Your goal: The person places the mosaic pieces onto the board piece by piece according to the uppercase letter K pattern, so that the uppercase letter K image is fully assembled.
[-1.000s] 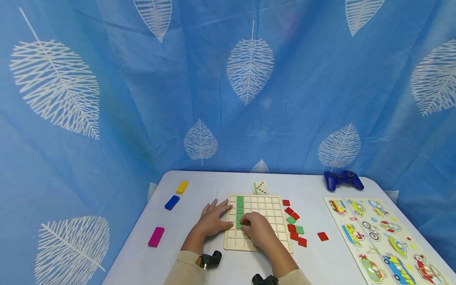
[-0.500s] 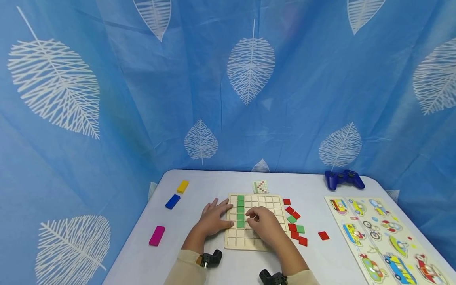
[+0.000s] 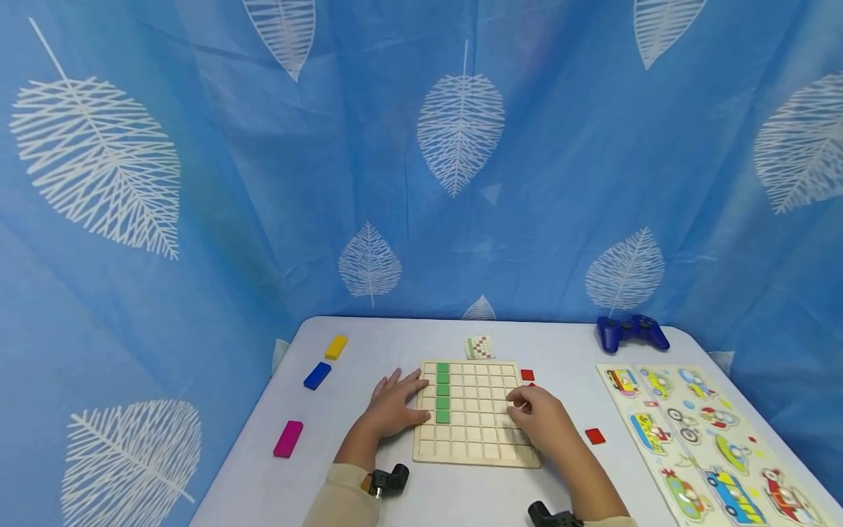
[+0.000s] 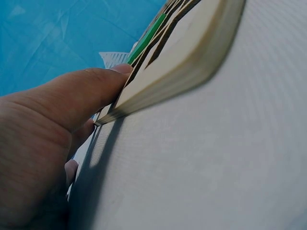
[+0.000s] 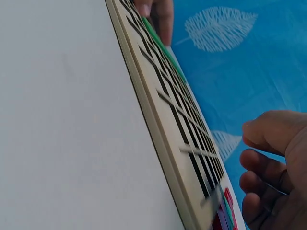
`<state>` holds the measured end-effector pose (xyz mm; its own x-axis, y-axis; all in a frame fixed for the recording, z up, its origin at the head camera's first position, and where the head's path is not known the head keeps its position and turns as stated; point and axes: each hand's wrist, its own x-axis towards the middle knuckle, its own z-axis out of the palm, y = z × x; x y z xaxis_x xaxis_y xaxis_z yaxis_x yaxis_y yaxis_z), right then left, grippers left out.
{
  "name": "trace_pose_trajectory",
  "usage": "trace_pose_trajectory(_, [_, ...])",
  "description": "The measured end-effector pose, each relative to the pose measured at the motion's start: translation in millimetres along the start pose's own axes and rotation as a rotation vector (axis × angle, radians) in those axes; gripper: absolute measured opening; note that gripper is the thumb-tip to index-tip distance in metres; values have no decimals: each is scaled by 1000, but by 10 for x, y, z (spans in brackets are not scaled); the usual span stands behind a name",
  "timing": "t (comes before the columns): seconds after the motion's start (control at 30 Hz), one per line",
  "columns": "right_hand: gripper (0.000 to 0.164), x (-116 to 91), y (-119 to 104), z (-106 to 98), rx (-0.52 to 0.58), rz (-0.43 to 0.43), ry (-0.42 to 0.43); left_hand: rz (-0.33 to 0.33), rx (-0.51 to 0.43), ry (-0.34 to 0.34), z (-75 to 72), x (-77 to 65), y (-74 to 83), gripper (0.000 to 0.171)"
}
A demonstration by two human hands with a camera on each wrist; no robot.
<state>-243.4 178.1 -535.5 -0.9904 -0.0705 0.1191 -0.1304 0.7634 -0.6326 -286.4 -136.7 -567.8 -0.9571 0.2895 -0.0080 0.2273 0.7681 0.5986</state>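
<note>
A square wooden grid board (image 3: 474, 454) lies on the table with several green tiles (image 3: 443, 403) in a column near its left side. My left hand (image 3: 390, 408) rests at the board's left edge, fingers spread and the thumb on the rim, also seen with the thumb (image 4: 96, 86) in the left wrist view. Over the right edge of the board hovers my right hand (image 3: 541, 419), fingers loosely bent. In the right wrist view its thumb (image 5: 268, 129) stands apart from the fingers with nothing held. Red and green tiles (image 5: 228, 211) beside the board are mostly hidden by this hand in the head view.
A small pattern card (image 3: 479, 348) lies behind the board. One red tile (image 3: 596, 436) sits farther right, near a picture puzzle board (image 3: 689, 406) and a blue game controller (image 3: 632, 334). Yellow (image 3: 336, 347), blue (image 3: 317, 375) and magenta (image 3: 287, 439) blocks are at left.
My right hand has moved right, from beside the green column to the board's right edge, now covering most of the loose tiles. The left hand stays in place.
</note>
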Motion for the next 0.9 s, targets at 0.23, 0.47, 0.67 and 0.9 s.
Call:
trace_pose_trajectory(0.23, [23,-16,269,-199,-65,75,-60,-2,6,0,6,3,-17,70])
trace_pose_trajectory(0.47, [26,-24,493,-325,-127,137,-119,-4,10,1,-2,6,-6,71])
trace_pose_trajectory(0.67, [25,-28,603,-390,-149,127,-144,-4,2,7,-6,8,-3,71])
trace_pose_trajectory(0.9, [26,-51,709,-433,-156,153,-115,1,-4,0,3,7,-9,70])
